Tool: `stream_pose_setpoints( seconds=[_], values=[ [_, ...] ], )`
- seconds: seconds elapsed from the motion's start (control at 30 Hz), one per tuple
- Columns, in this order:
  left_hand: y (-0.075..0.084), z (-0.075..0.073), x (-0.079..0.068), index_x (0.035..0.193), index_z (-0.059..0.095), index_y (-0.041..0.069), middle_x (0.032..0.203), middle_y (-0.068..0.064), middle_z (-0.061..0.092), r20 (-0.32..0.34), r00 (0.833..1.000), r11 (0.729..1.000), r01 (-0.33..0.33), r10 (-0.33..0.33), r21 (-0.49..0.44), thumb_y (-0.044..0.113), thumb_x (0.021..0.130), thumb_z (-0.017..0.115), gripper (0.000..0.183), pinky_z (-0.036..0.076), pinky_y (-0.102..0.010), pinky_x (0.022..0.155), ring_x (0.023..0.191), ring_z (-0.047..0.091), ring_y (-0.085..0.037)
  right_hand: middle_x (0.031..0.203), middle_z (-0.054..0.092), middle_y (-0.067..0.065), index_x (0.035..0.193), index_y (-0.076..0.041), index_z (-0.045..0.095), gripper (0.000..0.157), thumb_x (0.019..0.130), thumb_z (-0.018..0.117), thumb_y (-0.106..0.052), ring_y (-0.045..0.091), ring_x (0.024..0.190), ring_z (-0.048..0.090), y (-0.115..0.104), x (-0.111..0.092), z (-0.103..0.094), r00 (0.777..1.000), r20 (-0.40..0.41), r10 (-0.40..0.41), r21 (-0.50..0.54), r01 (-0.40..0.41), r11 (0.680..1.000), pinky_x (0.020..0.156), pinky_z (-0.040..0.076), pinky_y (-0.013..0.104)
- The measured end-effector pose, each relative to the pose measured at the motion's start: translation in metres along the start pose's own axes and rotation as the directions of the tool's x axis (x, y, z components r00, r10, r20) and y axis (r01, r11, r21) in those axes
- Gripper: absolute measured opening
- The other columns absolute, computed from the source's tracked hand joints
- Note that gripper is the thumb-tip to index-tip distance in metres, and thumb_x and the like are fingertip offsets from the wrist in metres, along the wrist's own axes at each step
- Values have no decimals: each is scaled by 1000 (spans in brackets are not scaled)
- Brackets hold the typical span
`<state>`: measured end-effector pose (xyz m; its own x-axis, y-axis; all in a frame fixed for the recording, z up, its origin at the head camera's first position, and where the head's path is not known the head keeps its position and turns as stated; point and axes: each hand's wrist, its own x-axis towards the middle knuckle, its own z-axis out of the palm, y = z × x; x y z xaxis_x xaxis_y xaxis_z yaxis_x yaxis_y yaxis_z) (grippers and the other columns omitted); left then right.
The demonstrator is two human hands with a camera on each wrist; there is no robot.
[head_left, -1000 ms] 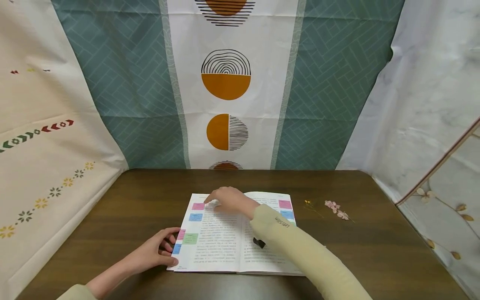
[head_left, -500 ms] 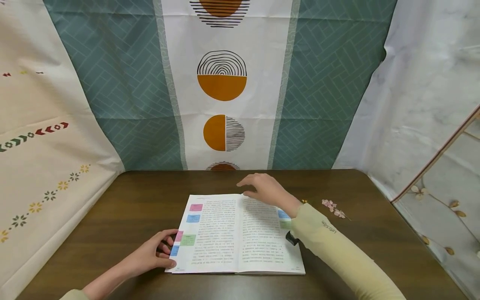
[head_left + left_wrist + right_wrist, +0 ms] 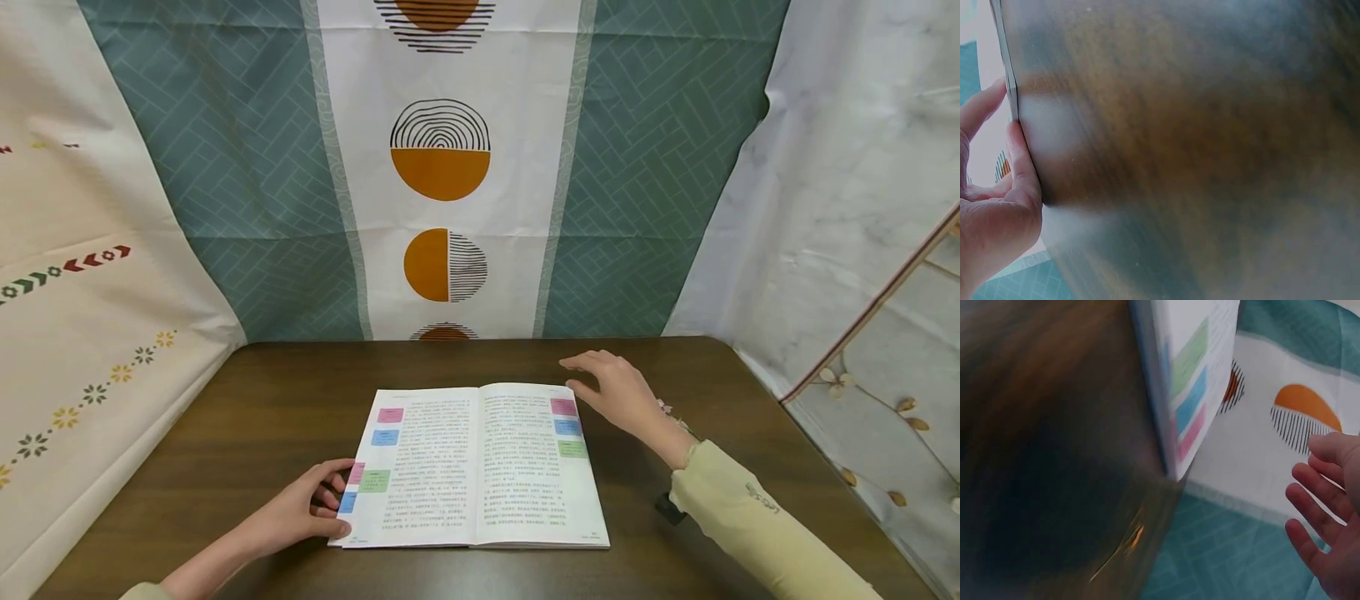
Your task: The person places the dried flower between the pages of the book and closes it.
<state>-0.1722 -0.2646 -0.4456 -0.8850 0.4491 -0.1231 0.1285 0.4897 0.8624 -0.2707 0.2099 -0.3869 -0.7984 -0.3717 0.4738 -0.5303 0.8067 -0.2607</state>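
An open book (image 3: 435,492) lies flat on the brown table, its pages full of print. Pink, blue and green sticky notes (image 3: 373,481) line the left page's outer margin, and another set of sticky notes (image 3: 567,427) runs down the right margin. My left hand (image 3: 303,500) holds the book's left edge near the lower corner, thumb at the page and fingers curled at the side. In the left wrist view, thumb and finger meet that edge. Off the book's upper right corner, my right hand (image 3: 618,396) hovers with relaxed, spread fingers and holds nothing.
Pink dried flowers (image 3: 665,407) lie right of the book, partly covered by my right hand and wrist. The right wrist view shows a small yellow dried sprig (image 3: 1135,540) on the table (image 3: 285,400). Patterned cloths (image 3: 277,167) hang behind and at both sides.
My right hand has swept from over the left page across the book to beyond its upper right corner, uncovering the right page. My left hand stays at the left edge.
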Motion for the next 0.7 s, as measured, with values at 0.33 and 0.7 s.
stream_pose_setpoints(
  seconds=[0.33, 0.7],
  values=[
    [-1, 0, 0, 146, 31, -9, 111, -15, 44, 1, 1000, 1000, -4, 4, -4, 13, 81, 80, 84, 49, -21, 74, 87, 47, -8, 116, 71, 8, 119, -11, 70, 34, 87, 76, -20, 29, 104, 68, 30, -33, -11, 999, 14, 40, -73, -38, 997, 81, 56, 46],
    [0, -1, 1, 146, 30, -9, 111, -15, 44, 6, 1000, 1000, 11, -11, -2, 14, 81, 81, 85, 49, -21, 75, 88, 48, -8, 113, 70, 12, 117, -8, 70, 33, 86, 76, -17, 29, 91, 70, 56, -56, -13, 985, 123, 118, -128, -102, 986, 68, 56, 41]
  ],
)
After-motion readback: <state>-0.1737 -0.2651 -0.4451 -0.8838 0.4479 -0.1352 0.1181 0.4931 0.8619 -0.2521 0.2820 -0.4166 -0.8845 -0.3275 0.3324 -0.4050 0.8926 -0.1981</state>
